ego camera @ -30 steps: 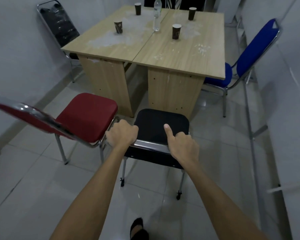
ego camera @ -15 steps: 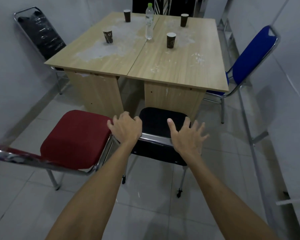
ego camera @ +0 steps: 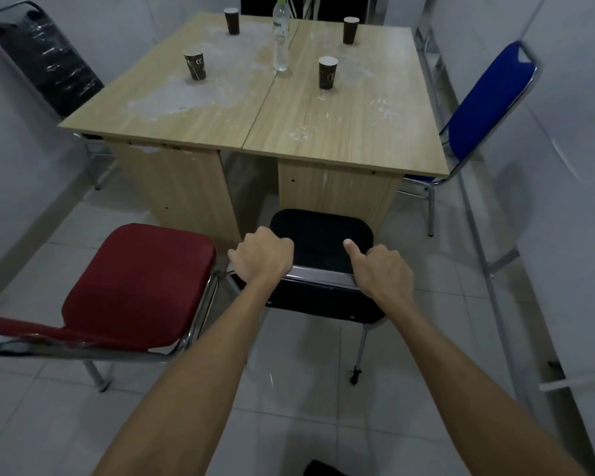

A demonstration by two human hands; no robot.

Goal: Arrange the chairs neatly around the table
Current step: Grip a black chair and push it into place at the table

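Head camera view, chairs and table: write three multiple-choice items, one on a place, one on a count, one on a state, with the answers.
1. Where does the red padded chair with the chrome frame stand relative to the black padded chair with the chrome frame?
A. To its left
B. To its right
C. Stacked on it

2. How many dark paper cups stand on the light wooden table?
A. Two
B. Four
C. Six

3. What is the state of the hands?
A. Both hang free
B. Only one touches a chair
C. Both have a grip on the black chair's backrest

Answers: 1 A, the red seat lies left of the black one. 2 B, four cups surround the clear plastic bottle. 3 C, the left hand and right hand close over the chrome top rail.
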